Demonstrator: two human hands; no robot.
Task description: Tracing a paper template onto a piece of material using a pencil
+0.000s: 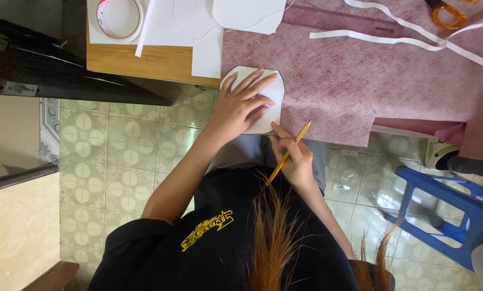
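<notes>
My left hand (242,103) lies flat, fingers spread, on a white paper template (276,90) with rounded corners. The template rests on pink fabric (349,81) near the fabric's near edge. My right hand (296,159) grips a yellow pencil (291,151), whose tip points at the fabric just beside the template's lower right edge. Both arms reach out from my black shirt with a yellow print.
A tape roll (119,19) and white paper sheets (198,32) lie on the wooden table (144,62). A dark ruler (338,19), white paper strips (392,39) and orange-handled scissors (446,15) lie on the fabric. A blue plastic stool (451,210) stands on the tiled floor.
</notes>
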